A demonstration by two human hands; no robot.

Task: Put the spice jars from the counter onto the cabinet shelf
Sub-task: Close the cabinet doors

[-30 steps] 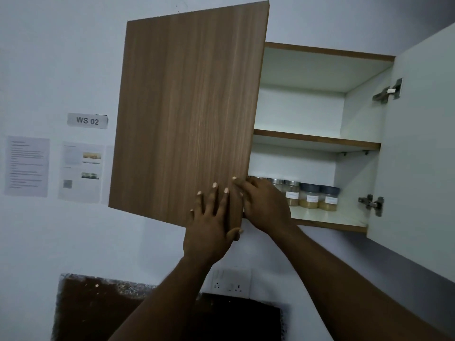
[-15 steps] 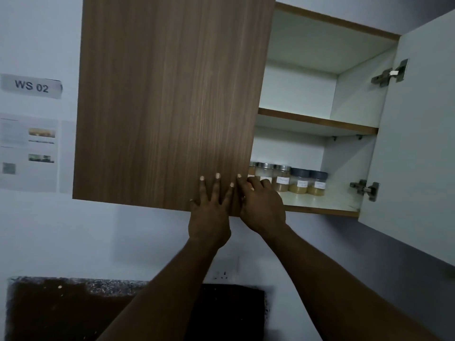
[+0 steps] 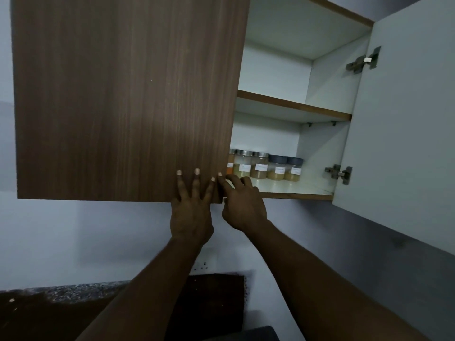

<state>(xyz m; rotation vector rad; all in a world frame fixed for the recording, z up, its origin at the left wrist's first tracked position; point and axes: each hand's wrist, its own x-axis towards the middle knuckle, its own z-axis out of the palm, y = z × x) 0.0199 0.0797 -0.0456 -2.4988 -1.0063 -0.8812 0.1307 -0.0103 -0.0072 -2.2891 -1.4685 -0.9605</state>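
The wooden door (image 3: 123, 99) has swung a little further shut and now fills the left of the frame. At its lower corner, centre frame, the left hand (image 3: 192, 212) presses flat with fingers spread, while the right hand (image 3: 242, 205) grips the free edge. Beyond, a row of spice jars (image 3: 264, 168) stands on the lower cabinet shelf (image 3: 295, 190), right of centre.

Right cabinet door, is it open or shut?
Open. The right cabinet door stands swung out, showing its white inner face, hinges and jars inside.
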